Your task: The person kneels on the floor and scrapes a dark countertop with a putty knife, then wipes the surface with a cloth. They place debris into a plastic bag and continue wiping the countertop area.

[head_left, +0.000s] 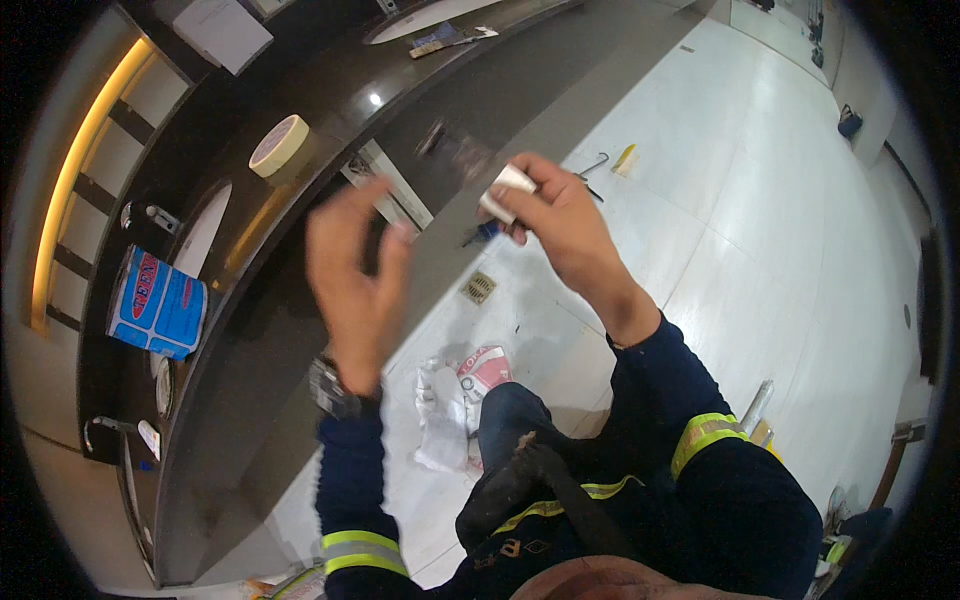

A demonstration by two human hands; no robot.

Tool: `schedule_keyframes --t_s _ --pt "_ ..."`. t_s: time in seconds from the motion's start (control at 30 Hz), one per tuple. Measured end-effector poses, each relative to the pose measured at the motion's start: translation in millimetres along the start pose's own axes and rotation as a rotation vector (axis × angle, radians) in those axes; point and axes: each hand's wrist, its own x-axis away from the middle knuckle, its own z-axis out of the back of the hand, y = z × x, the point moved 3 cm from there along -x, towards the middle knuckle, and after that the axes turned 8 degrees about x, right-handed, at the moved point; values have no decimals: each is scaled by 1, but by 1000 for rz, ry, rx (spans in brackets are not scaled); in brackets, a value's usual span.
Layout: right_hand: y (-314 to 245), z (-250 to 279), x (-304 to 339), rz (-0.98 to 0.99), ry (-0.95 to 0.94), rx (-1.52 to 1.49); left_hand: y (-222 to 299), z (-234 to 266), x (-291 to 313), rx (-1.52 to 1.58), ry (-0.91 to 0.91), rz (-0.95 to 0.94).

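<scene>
I have both arms out in front, reaching from the near side toward the far side, with the two hands raised and well apart. My left arm (pixel 352 490), in a dark navy sleeve with a yellow-and-silver reflective band, runs almost straight outward. Its left wrist (pixel 357 378) looks fairly straight, and the bare left hand (pixel 350 270) is loosely open, fingers leaning to the right, thumb spread away; blur softens their outlines. My right arm (pixel 665 385), sleeved and banded alike, slants in from the near right toward the far left. Past the bare right wrist (pixel 628 308), I have the bare right hand (pixel 560 220) closed in a pinch, its thumb pointing left and its forefinger bent.
</scene>
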Motion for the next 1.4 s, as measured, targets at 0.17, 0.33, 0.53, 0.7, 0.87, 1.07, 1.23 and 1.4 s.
schedule_keyframes --t_s 0.17,0.33,0.53,0.7,0.87,1.07,1.23,1.4 --pt "-8 -16 3 -42 -293 100 15 -44 57 736 94 611" --pt "-4 9 -10 -39 -143 -86 22 -24 26 400 -12 348" --pt "10 50 -41 48 46 -414 -11 -26 -127 -138 -77 -169" --pt "24 64 -50 28 71 -537 -77 -86 -237 -438 -550 10" --pt "6 77 -68 182 152 -368 -147 -121 -227 -393 -560 30" --pt "-29 95 -119 279 177 -139 -140 -128 -241 -331 -587 106" --pt "-28 85 -138 243 159 -134 -143 -115 -247 -201 -522 251" --pt "-22 87 -142 209 183 -192 -142 -107 -248 119 -572 438"
